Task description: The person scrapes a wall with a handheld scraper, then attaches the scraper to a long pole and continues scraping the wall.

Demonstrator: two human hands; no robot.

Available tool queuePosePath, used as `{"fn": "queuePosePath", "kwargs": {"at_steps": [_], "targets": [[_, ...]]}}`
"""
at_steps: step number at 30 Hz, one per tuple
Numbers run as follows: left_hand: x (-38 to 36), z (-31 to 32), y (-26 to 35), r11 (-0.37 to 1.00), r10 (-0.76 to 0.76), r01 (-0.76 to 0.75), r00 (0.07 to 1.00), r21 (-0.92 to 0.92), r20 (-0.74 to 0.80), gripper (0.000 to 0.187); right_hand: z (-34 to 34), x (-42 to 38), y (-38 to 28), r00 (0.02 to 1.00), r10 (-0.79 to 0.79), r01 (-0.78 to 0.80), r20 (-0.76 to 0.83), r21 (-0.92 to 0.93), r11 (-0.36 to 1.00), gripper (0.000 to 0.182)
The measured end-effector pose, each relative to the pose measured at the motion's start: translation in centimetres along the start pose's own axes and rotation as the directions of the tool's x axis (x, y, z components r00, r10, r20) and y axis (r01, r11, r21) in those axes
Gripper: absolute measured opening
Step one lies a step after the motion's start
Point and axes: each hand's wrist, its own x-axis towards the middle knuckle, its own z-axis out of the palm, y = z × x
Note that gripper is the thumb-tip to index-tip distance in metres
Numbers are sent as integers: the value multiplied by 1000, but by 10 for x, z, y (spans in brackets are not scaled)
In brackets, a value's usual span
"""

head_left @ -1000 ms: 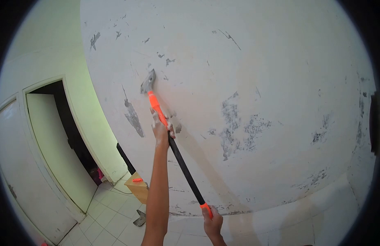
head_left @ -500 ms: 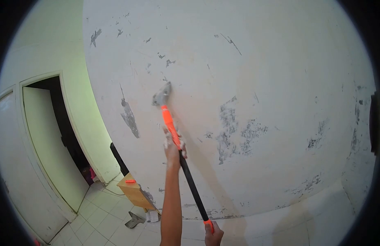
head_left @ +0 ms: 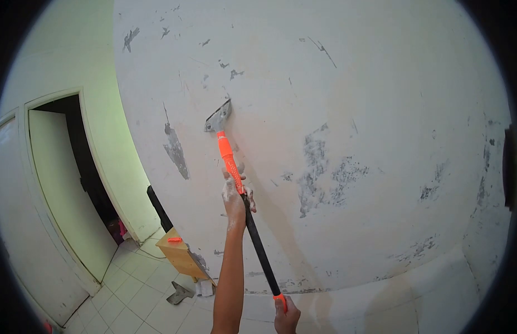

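A long-handled scraper (head_left: 261, 250) slants up across the view, with an orange neck, a black shaft and an orange end. Its grey metal blade head (head_left: 218, 118) is at the white wall, below some small grey chips; firm contact cannot be made out. My left hand (head_left: 234, 195), dusted white, is wrapped round the lower part of the orange neck, with its fingertips showing on the right side. Lower down, my right hand (head_left: 287, 317) grips the orange end of the shaft.
Grey bare patches (head_left: 314, 172) mark the wall (head_left: 381, 100). At lower left stands a small wooden cabinet (head_left: 183, 260) with an orange object (head_left: 174, 240) on top. A grey scraper-like piece (head_left: 180, 293) lies on the tiled floor (head_left: 125, 295). A door (head_left: 69, 189) stands ajar at left.
The view has tilted slightly down, so the wall marks sit higher. The blade has shifted a little left against the wall and looks sharper. Both hands keep their hold.
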Motion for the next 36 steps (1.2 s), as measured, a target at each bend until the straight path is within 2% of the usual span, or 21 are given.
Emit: {"fn": "queuePosePath", "kwargs": {"at_steps": [2,5,7,9,11,13,15,17,18,20,25,29,30,32,34,36], "targets": [[-5,3,-5,997,70,-70,998,41,2,60,-3,-1,4,1000,-9,8,-10,-19,1000,49],[-20,4,-24,996,32,-32,999,81,4,61,-11,-8,25,999,-26,21,-42,-99,995,49],[-20,5,-29,996,23,-23,1000,86,-4,63,-12,-13,40,999,24,-26,-39,-70,997,50],[-12,2,-21,997,59,-59,998,39,15,49,-6,-6,23,999,5,-6,-37,-29,1000,50],[-6,3,-14,997,69,-69,998,37,-6,49,-4,-4,11,1000,7,-7,-21,-1,1000,49],[-5,7,-10,996,78,-73,992,57,-97,51,-3,3,11,1000,27,-27,7,9,1000,50],[-17,12,-22,996,85,-82,992,38,-91,55,-7,1,21,1000,29,-29,-4,26,999,46],[-40,15,-52,989,78,-75,997,130,-17,53,-14,-9,51,992,18,-14,-123,30,999,43],[-53,22,-63,989,53,-49,998,138,-21,52,-22,-15,65,992,15,-12,-126,31,999,43],[-76,33,-77,982,25,-28,999,186,21,52,-36,-23,78,991,104,-110,-89,-67,992,40],[-55,39,-47,979,-19,26,999,203,-33,55,-38,-7,46,994,108,-108,1,4,994,41],[-40,36,-37,987,40,-31,997,155,-58,59,-36,9,23,998,53,-53,34,-1,999,41],[-46,36,-42,988,23,-13,998,151,-61,60,-37,4,34,998,55,-54,34,-7,998,41],[-59,34,-53,989,11,-2,998,145,-64,60,-35,-10,72,997,34,-32,-65,31,999,41],[-66,29,-67,984,17,-4,997,179,-71,59,-36,-18,86,997,54,-52,-49,44,998,42],[-57,26,-51,979,2,9,999,204,-53,58,-35,-12,70,996,79,-77,-36,62,995,42]]}}
